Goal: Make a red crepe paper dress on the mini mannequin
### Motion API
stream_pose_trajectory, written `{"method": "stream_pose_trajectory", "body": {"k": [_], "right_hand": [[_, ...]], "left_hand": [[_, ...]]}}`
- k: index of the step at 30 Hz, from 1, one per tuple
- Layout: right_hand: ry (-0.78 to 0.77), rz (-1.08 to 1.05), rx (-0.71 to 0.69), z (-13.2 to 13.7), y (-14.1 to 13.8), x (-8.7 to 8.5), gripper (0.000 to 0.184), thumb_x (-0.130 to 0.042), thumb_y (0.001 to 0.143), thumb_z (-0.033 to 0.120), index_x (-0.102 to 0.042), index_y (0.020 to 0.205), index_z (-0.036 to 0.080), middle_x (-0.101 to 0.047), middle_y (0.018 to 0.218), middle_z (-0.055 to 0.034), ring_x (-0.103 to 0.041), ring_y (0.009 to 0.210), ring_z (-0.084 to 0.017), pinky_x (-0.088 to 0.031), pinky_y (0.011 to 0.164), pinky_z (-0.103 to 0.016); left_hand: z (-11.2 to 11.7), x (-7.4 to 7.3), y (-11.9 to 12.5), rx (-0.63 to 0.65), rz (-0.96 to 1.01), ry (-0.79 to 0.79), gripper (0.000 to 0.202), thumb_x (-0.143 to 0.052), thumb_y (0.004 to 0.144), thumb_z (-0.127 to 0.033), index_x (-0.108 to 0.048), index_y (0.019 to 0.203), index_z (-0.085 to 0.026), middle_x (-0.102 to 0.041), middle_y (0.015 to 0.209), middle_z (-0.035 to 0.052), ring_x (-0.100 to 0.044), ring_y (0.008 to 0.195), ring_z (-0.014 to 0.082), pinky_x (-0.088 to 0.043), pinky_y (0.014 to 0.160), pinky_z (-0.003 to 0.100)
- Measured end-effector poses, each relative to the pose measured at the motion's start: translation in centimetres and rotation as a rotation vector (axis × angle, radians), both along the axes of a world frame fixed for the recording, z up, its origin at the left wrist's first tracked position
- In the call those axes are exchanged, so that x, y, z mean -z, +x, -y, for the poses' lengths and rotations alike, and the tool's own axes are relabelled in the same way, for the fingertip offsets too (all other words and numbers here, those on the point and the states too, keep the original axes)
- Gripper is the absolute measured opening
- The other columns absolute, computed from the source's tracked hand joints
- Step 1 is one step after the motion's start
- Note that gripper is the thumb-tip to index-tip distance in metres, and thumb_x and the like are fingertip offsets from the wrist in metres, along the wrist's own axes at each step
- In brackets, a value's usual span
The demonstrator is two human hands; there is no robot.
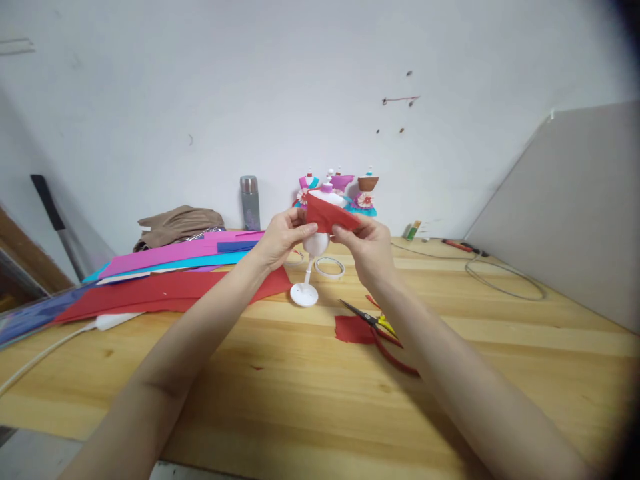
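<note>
A small white dress form (316,245) on a round-based stand is tilted in front of me, a pink band at its neck. Red crepe paper (327,213) lies across its chest. My left hand (286,237) pinches the left end of that paper, and my right hand (367,243) grips the other end, thumb in front. Both hands are closed, close against the form's sides. Below my right hand, scissors (373,320) with red handles lie open by a red paper scrap (353,329). The form's back is hidden.
Sheets of red (185,293), pink and blue paper spread at the left, beside a white glue gun (117,321) with a cord. Behind stand several dressed mini forms (369,200), a grey flask (249,200) and brown cloth (183,223). A tape roll (329,268) and cable (505,293) lie right.
</note>
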State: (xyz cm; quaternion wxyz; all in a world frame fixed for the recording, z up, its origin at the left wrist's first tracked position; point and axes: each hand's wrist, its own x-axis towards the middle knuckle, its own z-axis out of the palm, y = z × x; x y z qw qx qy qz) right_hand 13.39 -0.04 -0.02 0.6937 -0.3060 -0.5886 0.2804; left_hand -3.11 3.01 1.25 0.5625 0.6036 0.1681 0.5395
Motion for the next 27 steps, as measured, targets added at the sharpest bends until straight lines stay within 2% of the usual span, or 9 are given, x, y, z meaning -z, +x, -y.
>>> {"method": "stream_pose_trajectory", "body": {"k": [7, 13, 17, 21, 24, 27], "right_hand": [[-0.007, -0.019, -0.028, 0.4, -0.4, -0.2, 0.014, -0.078, 0.064, 0.031, -0.068, 0.068, 0.022, -0.068, 0.069, 0.0019, -0.06, 0.066, -0.016, -0.052, 0.07, -0.035], [-0.036, -0.011, -0.072, 0.5, -0.2, -0.5, 0.017, -0.079, 0.062, 0.034, -0.071, 0.072, 0.023, -0.071, 0.072, 0.001, -0.061, 0.066, -0.017, -0.053, 0.071, -0.036], [-0.082, -0.034, -0.135, 0.3, -0.1, -0.4, 0.016, -0.078, 0.062, 0.032, -0.071, 0.072, 0.023, -0.068, 0.067, 0.0015, -0.058, 0.061, -0.015, -0.052, 0.067, -0.035], [-0.119, -0.07, -0.171, 0.2, -0.2, -0.2, 0.017, -0.08, 0.061, 0.031, -0.072, 0.074, 0.022, -0.067, 0.068, 0.0011, -0.057, 0.06, -0.014, -0.05, 0.064, -0.033], [-0.083, -0.06, -0.11, 0.4, -0.6, 0.1, 0.018, -0.078, 0.063, 0.032, -0.071, 0.076, 0.022, -0.068, 0.072, 0.0007, -0.058, 0.063, -0.015, -0.051, 0.065, -0.033], [0.011, -0.067, 0.037, 0.5, -1.3, 0.5, 0.017, -0.074, 0.067, 0.033, -0.07, 0.08, 0.023, -0.069, 0.075, 0.0005, -0.059, 0.068, -0.016, -0.051, 0.069, -0.034]], "left_hand": [[0.4, -0.4, -0.2, 0.087, -0.051, 0.029, 0.047, -0.093, 0.058, -0.038, -0.071, 0.09, -0.013, -0.07, 0.089, 0.0048, -0.064, 0.081, 0.0154, -0.048, 0.08, 0.028], [0.2, -0.4, -0.4, 0.101, -0.044, 0.032, 0.048, -0.094, 0.056, -0.039, -0.07, 0.09, -0.014, -0.069, 0.086, 0.0028, -0.065, 0.078, 0.0144, -0.048, 0.078, 0.028], [0.3, -0.3, -0.3, 0.113, -0.038, -0.003, 0.049, -0.094, 0.056, -0.038, -0.071, 0.091, -0.014, -0.069, 0.088, 0.0037, -0.065, 0.08, 0.015, -0.049, 0.078, 0.028], [0.5, 0.0, -0.1, 0.112, -0.036, -0.048, 0.05, -0.094, 0.056, -0.038, -0.071, 0.093, -0.015, -0.068, 0.092, 0.0046, -0.064, 0.079, 0.0141, -0.049, 0.072, 0.025], [0.5, 0.3, 0.1, 0.114, -0.022, -0.072, 0.048, -0.094, 0.056, -0.038, -0.07, 0.091, -0.015, -0.068, 0.09, 0.0033, -0.063, 0.077, 0.013, -0.049, 0.071, 0.024], [0.5, 0.6, 0.4, 0.116, 0.002, -0.071, 0.045, -0.094, 0.058, -0.037, -0.069, 0.089, -0.016, -0.067, 0.087, 0.0016, -0.062, 0.078, 0.0119, -0.049, 0.073, 0.024]]}}
